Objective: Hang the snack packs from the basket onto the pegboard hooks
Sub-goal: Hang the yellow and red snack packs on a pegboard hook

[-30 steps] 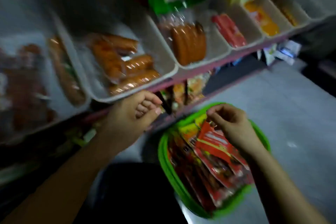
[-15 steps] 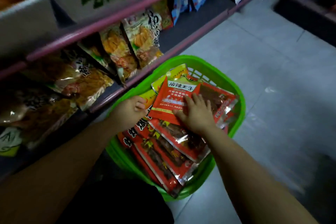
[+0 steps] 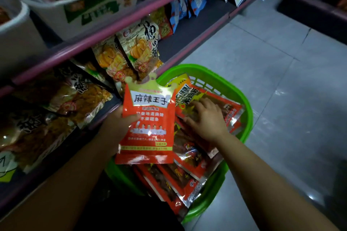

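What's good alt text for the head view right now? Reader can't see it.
The left hand holds up a red snack pack over a green basket of similar packs on a tiled floor, while the right hand rests flat on the packs in the basket. Pumpkin-print snack bags hang along the shelving on the left.

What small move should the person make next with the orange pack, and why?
Probably lift the orange foil snack pack toward a shelf hook: the left hand already grips it above the green plastic basket, while the right hand rests flat on other packs.
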Motion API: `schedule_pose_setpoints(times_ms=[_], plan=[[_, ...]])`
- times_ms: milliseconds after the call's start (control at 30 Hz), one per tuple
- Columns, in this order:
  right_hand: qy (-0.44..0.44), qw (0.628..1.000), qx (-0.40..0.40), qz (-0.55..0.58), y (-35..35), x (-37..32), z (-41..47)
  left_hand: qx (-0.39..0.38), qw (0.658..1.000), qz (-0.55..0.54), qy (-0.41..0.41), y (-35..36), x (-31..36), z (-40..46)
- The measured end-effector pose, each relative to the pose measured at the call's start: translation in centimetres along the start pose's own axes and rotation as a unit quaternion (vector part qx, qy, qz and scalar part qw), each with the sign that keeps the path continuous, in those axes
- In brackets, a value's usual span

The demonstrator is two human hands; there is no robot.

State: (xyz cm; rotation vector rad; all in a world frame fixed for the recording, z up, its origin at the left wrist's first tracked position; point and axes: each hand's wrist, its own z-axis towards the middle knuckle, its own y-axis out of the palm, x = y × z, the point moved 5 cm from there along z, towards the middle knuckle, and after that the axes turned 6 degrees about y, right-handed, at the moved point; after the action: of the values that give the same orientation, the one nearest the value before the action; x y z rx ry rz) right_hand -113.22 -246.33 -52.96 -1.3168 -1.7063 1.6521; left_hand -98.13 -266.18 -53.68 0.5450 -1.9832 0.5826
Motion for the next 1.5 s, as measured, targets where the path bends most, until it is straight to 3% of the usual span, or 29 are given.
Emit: schedule_pose_setpoints(times_ms=[100, 200, 333, 433, 567, 700, 767, 867, 967, 1033, 1100, 1167, 1267, 1333, 1500], plan=[[0.027, 0.992, -0.077, -0.096, 1.2, 0.6, 0.7, 0.052, 0.998, -0.003, 0.04, -1.5, 0.6, 0.0], [0.02, 0.991, -0.043, -0.125, 1.1, -0.6, -0.3, 0.08, 0.995, -0.011, 0.05, -2.4, 0.6, -0.3], [-0.095, 0.988, 0.068, -0.1, 0.0, -4.3, -2.6, 0.095, 0.994, -0.051, 0.026, -3.0, 0.0, -0.3], [-0.121, 0.99, 0.036, -0.062, -0.1, -5.4, -1.2, 0.099, 0.993, -0.054, 0.017, -2.9, -0.2, -0.6], [-0.037, 0.993, -0.107, -0.026, 1.4, -5.1, 2.6, 0.101, 0.994, -0.042, 0.031, -3.0, 0.2, -0.9], [0.028, 0.991, -0.089, -0.096, 2.5, -5.3, 4.1, 0.122, 0.991, -0.022, 0.045, -3.1, 1.3, -1.5], [0.076, 0.991, -0.103, -0.03, 2.8, -5.0, 4.4, 0.153, 0.985, -0.012, 0.076, -3.6, 2.3, -2.2], [0.106, 0.954, -0.174, 0.218, 2.7, -4.5, 3.9, 0.199, 0.971, -0.043, 0.123, -4.9, 4.0, -4.0], [0.071, 0.873, -0.183, 0.447, 0.5, -4.9, 2.2, 0.229, 0.952, -0.068, 0.191, -6.7, 6.3, -6.5], [0.042, 0.842, -0.203, 0.499, -1.4, -5.4, 1.1, 0.243, 0.937, -0.084, 0.236, -8.1, 8.3, -8.6], [-0.004, 0.836, -0.203, 0.509, -4.0, -6.3, 0.2, 0.26, 0.92, -0.088, 0.279, -9.8, 10.5, -11.0], [-0.039, 0.841, -0.155, 0.517, -7.3, -7.5, -0.2, 0.293, 0.895, -0.08, 0.326, -12.1, 12.9, -13.5], [-0.056, 0.861, -0.068, 0.501, -13.1, -11.2, -0.7, 0.367, 0.85, -0.052, 0.376, -16.9, 16.7, -17.8], [-0.094, 0.875, -0.068, 0.471, -16.5, -15.6, -1.4, 0.413, 0.82, -0.038, 0.395, -20.7, 18.9, -20.8], [-0.296, 0.828, -0.108, 0.464, -23.7, -31.6, -6.8, 0.458, 0.792, -0.093, 0.393, -29.4, 22.3, -26.7]])
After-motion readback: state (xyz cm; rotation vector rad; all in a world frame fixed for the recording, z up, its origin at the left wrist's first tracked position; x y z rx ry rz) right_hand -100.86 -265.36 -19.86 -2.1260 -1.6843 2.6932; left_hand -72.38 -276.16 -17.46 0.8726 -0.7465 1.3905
